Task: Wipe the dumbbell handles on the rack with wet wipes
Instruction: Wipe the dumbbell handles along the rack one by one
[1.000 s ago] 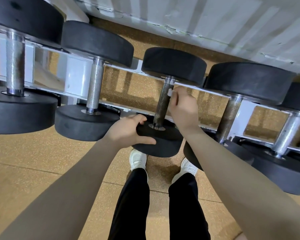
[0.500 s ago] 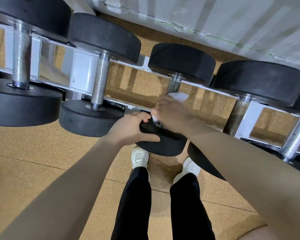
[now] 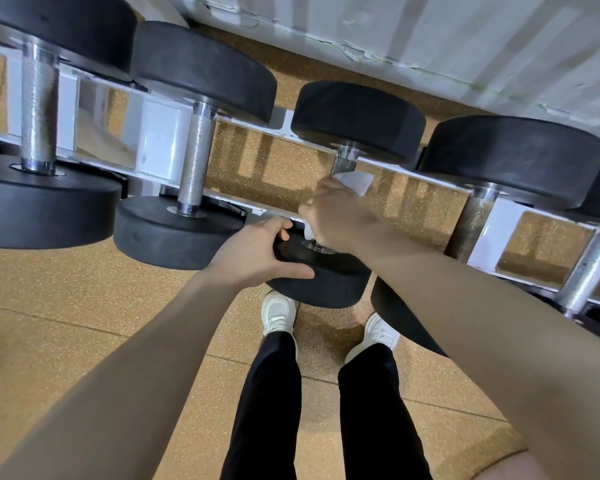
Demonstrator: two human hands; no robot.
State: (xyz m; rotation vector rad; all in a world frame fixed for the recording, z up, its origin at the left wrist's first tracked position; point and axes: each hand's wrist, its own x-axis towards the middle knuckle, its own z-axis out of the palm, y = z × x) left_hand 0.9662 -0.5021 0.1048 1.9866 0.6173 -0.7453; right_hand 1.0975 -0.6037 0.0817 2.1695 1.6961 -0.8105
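From the head camera, the middle dumbbell (image 3: 326, 271) lay across the white rack (image 3: 160, 147), its two black, matte, puck-shaped heads joined by a knurled steel handle (image 3: 343, 161). Only the far stub of that handle showed, just under the far head; the rest was covered by the right hand (image 3: 336, 220), which was curled round it with a white wet wipe (image 3: 355, 181) wrapped between palm and metal. One corner of the wipe stuck out beyond the fingers toward the far head, and another scrap showed at the near end of the fist. The left hand (image 3: 260, 251) gripped the rim of this dumbbell's near head, thumb along its side face and fingers hooked over its top edge. Both forearms reached in bare from the near side. Left of this dumbbell sat a neighbouring dumbbell (image 3: 184, 230) with a brighter, finely cross-hatched handle; to the right another dumbbell (image 3: 513, 161) had a duller, darker one. Beneath the rack lay speckled tan flooring (image 3: 66, 341).
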